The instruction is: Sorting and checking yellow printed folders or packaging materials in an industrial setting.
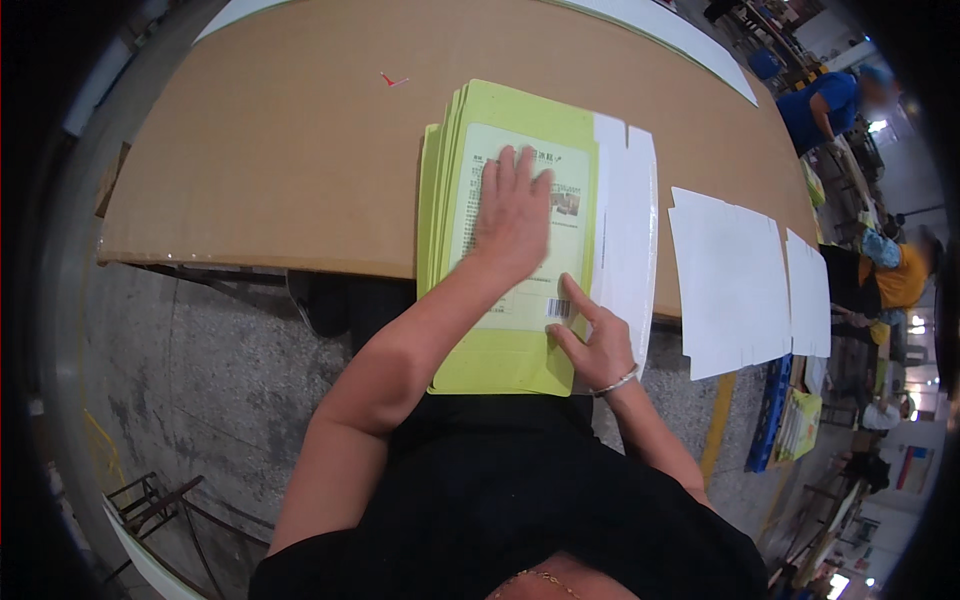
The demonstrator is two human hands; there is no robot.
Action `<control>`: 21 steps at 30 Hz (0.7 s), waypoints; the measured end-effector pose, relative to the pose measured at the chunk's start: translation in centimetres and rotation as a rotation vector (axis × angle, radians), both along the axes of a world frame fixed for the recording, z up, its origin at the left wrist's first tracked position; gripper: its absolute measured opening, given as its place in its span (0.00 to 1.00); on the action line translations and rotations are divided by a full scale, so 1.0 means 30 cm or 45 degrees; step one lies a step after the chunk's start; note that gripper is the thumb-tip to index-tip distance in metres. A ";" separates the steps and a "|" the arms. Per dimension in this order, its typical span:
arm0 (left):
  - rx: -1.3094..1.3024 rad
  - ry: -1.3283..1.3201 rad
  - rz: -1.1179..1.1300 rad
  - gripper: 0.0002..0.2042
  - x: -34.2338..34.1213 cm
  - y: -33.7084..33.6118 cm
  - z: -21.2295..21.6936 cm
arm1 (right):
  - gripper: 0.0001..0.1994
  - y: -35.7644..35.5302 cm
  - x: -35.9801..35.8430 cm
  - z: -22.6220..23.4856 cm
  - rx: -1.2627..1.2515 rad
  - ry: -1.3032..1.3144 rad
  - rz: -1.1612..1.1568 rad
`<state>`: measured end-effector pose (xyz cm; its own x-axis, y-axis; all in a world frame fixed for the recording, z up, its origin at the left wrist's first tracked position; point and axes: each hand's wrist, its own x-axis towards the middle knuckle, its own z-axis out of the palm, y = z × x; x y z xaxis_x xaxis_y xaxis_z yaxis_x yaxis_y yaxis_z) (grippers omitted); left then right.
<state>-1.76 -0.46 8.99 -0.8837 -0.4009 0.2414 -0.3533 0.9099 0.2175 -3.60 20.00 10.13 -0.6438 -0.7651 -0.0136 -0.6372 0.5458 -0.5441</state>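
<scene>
Left hand (512,215) flat, grip apart, on green carton stack (500,360); right hand (592,340) at 4 o'clock, fingers loosely curled, index pointing onto the stack edge

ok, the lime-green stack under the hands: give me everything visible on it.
The stack of flat lime-green cardboard sheets looks like unfolded carton blanks, each with a paler printed panel. It lies on the brown cardboard-covered table, its near end overhanging the table edge. Edges are slightly fanned on the far left side. The left hand presses flat on the top sheet; the right hand rests fingertips by the small barcode near the right edge. White flaps stick out along its right side.
</scene>
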 end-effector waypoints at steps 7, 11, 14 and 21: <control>0.024 0.178 0.016 0.26 -0.021 0.032 -0.095 | 0.17 0.204 -0.368 -0.029 -0.497 0.192 -0.414; 0.074 0.172 0.031 0.26 -0.013 0.009 -0.136 | 0.24 0.105 -0.355 -0.101 -0.235 0.347 -0.141; 0.040 0.090 0.028 0.26 -0.005 0.025 -0.110 | 0.28 -0.024 -0.265 -0.111 -0.029 0.529 0.009; -0.119 0.137 -0.141 0.26 -0.012 0.040 -0.103 | 0.28 -0.083 -0.169 -0.073 0.197 0.767 0.222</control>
